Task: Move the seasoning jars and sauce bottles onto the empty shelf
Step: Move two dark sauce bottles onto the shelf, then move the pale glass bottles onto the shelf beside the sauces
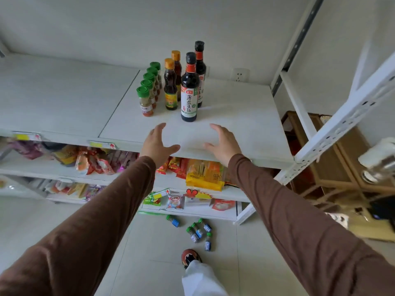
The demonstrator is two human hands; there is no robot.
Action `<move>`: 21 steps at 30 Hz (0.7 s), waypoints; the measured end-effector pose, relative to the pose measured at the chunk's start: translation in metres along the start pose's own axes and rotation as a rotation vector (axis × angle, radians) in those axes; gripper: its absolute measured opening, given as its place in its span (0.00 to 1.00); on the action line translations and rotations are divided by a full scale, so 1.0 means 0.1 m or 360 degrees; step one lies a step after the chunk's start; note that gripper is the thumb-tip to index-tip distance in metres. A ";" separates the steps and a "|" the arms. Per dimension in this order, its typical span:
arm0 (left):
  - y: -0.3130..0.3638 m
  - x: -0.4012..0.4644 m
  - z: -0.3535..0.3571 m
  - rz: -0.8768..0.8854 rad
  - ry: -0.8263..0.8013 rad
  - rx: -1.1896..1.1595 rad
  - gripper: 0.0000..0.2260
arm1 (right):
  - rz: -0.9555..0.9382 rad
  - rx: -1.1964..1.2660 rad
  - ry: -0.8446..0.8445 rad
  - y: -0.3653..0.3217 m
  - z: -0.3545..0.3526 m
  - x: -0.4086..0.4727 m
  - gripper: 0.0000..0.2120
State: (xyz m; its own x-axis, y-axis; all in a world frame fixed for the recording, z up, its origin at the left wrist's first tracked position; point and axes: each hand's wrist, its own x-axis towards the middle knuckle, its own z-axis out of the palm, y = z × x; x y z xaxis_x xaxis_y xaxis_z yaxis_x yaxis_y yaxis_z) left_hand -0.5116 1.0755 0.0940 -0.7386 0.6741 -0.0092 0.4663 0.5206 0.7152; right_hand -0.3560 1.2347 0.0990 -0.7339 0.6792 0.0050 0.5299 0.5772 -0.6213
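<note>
both my hands are out over the near edge of the top shelf (245,116), palms down, holding nothing. left hand (157,144): fingers spread apart, thumb out to the right. right hand (222,144): fingers loosely apart and slightly curled, thumb out to the left. brown sleeves (102,221) cover both arms to the wrist.

on the shelf, far of my hands, three rows run near to far:
- left row: five green-capped jars (146,101), upright, close together.
- middle row: two orange-capped bottles (170,84) of dark liquid, upright.
- right row: two tall dark sauce bottles (189,88) with black caps, upright. the near one has a white and green label and stands just far of the gap between my hands, not touched by either.

on the floor (64,223), near the foot of the shelving: five more small jars (197,230) with green caps and blue labels, lying on their sides. one sits apart to the left, four cluster together. my shoe (190,257) is just near of them.

lower shelves (51,167) hold snack packets (203,174).
</note>
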 end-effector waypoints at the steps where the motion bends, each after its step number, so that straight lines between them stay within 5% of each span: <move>1: -0.07 -0.21 -0.08 0.0024 -0.0015 0.0055 0.36 | -0.0028 -0.0050 -0.0027 -0.08 0.05 -0.22 0.32; 8: -0.55 -1.72 -0.56 -0.0029 -0.0067 0.0419 0.37 | -0.0268 -0.0413 -0.0332 -0.67 0.46 -1.49 0.36; 21: -1.01 -4.52 -0.93 -0.0568 0.0213 0.0642 0.38 | -0.1054 -0.0520 -0.0679 -1.53 1.19 -3.41 0.39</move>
State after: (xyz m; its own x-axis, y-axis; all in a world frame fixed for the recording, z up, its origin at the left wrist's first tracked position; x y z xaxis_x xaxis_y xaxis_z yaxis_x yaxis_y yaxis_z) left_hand -0.2694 0.6697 0.0909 -0.9281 0.3601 -0.0944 0.3055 0.8818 0.3593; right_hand -0.2377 0.8605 0.0991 -0.9982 -0.0360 -0.0485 -0.0175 0.9414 -0.3368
